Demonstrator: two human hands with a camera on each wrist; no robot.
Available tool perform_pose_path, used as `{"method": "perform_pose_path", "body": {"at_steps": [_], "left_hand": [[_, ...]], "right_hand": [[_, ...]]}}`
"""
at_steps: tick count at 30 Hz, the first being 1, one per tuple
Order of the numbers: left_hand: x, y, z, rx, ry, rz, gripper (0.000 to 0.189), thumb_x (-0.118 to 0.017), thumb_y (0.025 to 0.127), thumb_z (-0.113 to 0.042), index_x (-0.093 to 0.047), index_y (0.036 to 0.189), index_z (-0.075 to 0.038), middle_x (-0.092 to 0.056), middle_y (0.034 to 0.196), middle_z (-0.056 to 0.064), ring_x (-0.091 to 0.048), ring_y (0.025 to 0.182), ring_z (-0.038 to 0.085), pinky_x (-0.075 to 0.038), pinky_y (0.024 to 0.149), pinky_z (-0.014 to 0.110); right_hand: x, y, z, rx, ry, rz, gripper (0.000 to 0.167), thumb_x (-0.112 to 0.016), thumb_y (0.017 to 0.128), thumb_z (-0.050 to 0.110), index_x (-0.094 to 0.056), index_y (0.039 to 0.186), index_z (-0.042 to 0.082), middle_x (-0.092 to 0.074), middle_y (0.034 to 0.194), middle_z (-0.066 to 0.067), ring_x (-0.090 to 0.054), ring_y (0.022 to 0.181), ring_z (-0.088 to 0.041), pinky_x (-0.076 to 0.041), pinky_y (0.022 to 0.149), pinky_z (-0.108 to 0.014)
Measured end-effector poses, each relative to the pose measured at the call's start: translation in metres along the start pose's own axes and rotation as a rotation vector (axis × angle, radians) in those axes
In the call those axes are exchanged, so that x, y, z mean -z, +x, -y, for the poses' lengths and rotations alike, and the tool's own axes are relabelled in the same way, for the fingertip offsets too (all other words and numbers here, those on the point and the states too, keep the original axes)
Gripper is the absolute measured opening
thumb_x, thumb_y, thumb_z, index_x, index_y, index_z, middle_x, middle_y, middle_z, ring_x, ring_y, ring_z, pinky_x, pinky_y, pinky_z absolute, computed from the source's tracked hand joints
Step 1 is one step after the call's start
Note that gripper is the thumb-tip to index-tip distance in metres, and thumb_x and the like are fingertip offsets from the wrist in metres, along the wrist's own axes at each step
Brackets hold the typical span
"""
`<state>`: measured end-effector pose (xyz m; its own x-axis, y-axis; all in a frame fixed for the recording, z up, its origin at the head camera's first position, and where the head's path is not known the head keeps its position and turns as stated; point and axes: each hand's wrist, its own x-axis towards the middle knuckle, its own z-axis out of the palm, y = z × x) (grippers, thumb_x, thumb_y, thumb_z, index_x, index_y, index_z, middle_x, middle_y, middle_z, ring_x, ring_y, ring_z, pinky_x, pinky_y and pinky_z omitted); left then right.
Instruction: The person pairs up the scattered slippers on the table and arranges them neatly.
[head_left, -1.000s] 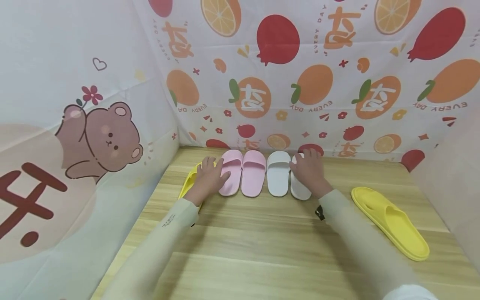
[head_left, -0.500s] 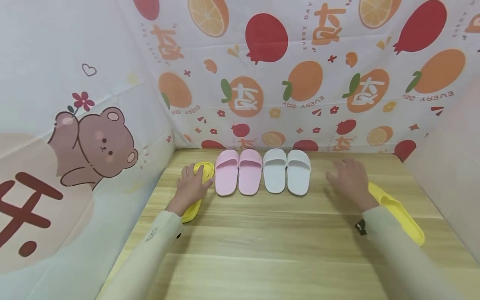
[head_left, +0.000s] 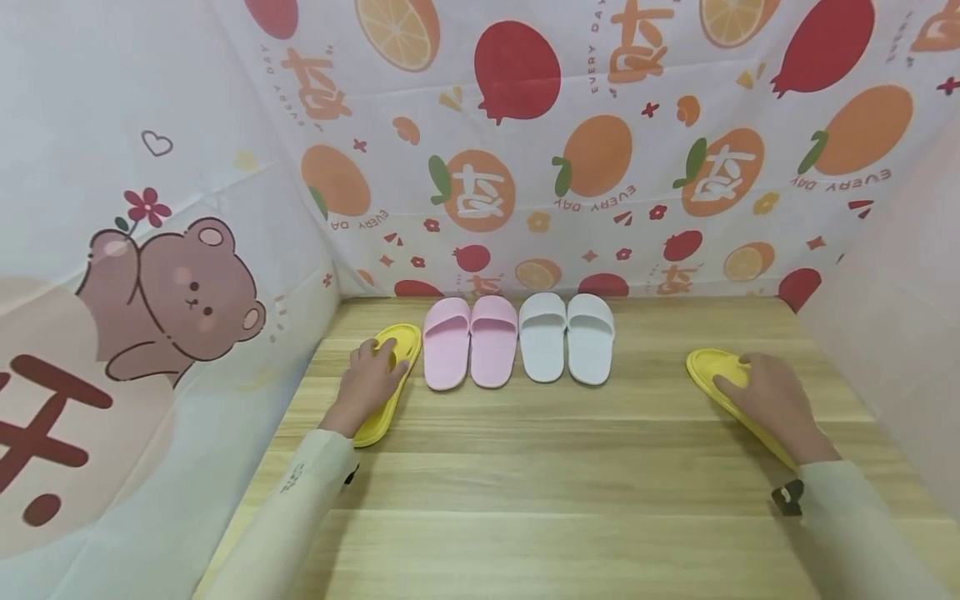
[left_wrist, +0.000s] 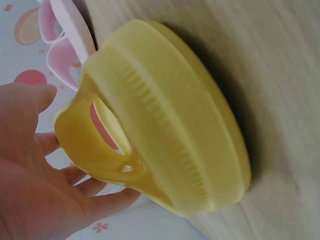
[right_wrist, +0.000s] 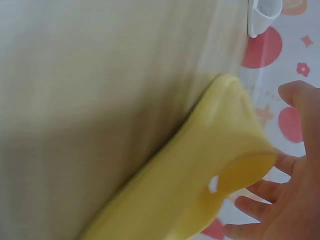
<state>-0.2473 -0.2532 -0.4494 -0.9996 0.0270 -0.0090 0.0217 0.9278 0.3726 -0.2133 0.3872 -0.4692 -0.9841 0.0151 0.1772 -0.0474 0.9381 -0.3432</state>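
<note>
On the left of the wooden surface lies a yellow slipper [head_left: 405, 337], with my left hand [head_left: 366, 383] over its strap. The left wrist view has that hand's fingers [left_wrist: 107, 204] spread loosely at the strap and the thumb standing apart from it. Far to the right, my right hand [head_left: 776, 407] hovers over a second yellow slipper [head_left: 711, 365], which lies slantwise. Seen from the right wrist, its fingertips [right_wrist: 247, 205] are right by the strap and the thumb [right_wrist: 295, 92] points away. The hand hides much of this slipper in the head view.
Between the hands, near the back wall, a pair of pink slippers [head_left: 492, 358] and a pair of white slippers [head_left: 590, 354] stand side by side. A fruit-printed cloth [head_left: 525, 167] covers the back; a bear-printed cloth [head_left: 67, 183] hangs on the left. Bare wooden surface [head_left: 525, 483] lies in front.
My right hand has left the white slipper and moved right to the right-hand yellow slipper. My left hand has moved left from beside the pink slippers onto the other yellow one.
</note>
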Motion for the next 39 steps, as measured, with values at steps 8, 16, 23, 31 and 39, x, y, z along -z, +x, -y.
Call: {"method": "perform_pose_path", "body": {"at_steps": [8, 16, 23, 31, 39], "left_hand": [[-0.002, 0.002, 0.004, -0.01, 0.019, -0.057, 0.057, -0.05, 0.104, -0.04, -0.039, 0.152, -0.01, -0.033, 0.149, 0.03, -0.034, 0.133, 0.05, -0.043, 0.093, 0.068], [-0.003, -0.002, 0.007, 0.001, 0.042, -0.064, 0.054, -0.053, 0.103, -0.036, -0.042, 0.149, -0.011, -0.037, 0.145, 0.029, -0.035, 0.13, 0.05, -0.043, 0.09, 0.068], [-0.003, -0.01, 0.007, -0.011, 0.042, -0.055, 0.056, -0.055, 0.101, -0.039, -0.044, 0.148, -0.011, -0.039, 0.142, 0.028, -0.036, 0.127, 0.049, -0.043, 0.088, 0.068], [-0.002, -0.027, 0.006, -0.023, -0.009, -0.064, 0.057, -0.061, 0.097, -0.043, -0.047, 0.144, -0.013, -0.04, 0.139, 0.026, -0.033, 0.126, 0.047, -0.04, 0.085, 0.066], [-0.009, -0.047, 0.005, -0.042, -0.012, -0.017, 0.059, -0.063, 0.094, -0.047, -0.046, 0.141, -0.014, -0.039, 0.136, 0.026, -0.034, 0.117, 0.045, -0.045, 0.072, 0.053]], "right_hand": [[0.0, -0.009, -0.009, -0.027, 0.009, 0.117, 0.082, -0.056, 0.095, 0.059, -0.048, 0.134, -0.013, -0.049, 0.132, -0.04, -0.048, 0.115, -0.058, -0.043, 0.084, -0.07], [-0.005, -0.008, -0.016, 0.037, -0.017, 0.111, 0.067, -0.059, 0.096, 0.049, -0.049, 0.132, -0.007, -0.052, 0.126, -0.037, -0.048, 0.11, -0.057, -0.041, 0.074, -0.069], [0.0, -0.015, -0.017, 0.055, -0.006, 0.13, 0.068, -0.061, 0.095, 0.053, -0.05, 0.13, -0.004, -0.055, 0.112, -0.029, -0.048, 0.105, -0.05, -0.042, 0.071, -0.061], [0.0, -0.026, -0.003, 0.044, 0.065, 0.143, 0.067, -0.063, 0.093, 0.055, -0.051, 0.128, -0.001, -0.05, 0.119, -0.033, -0.044, 0.11, -0.051, -0.041, 0.075, -0.062], [-0.002, -0.045, 0.01, 0.016, 0.096, 0.142, 0.06, -0.061, 0.095, 0.054, -0.05, 0.127, 0.005, -0.048, 0.124, -0.039, -0.041, 0.115, -0.058, -0.04, 0.076, -0.069]]}}
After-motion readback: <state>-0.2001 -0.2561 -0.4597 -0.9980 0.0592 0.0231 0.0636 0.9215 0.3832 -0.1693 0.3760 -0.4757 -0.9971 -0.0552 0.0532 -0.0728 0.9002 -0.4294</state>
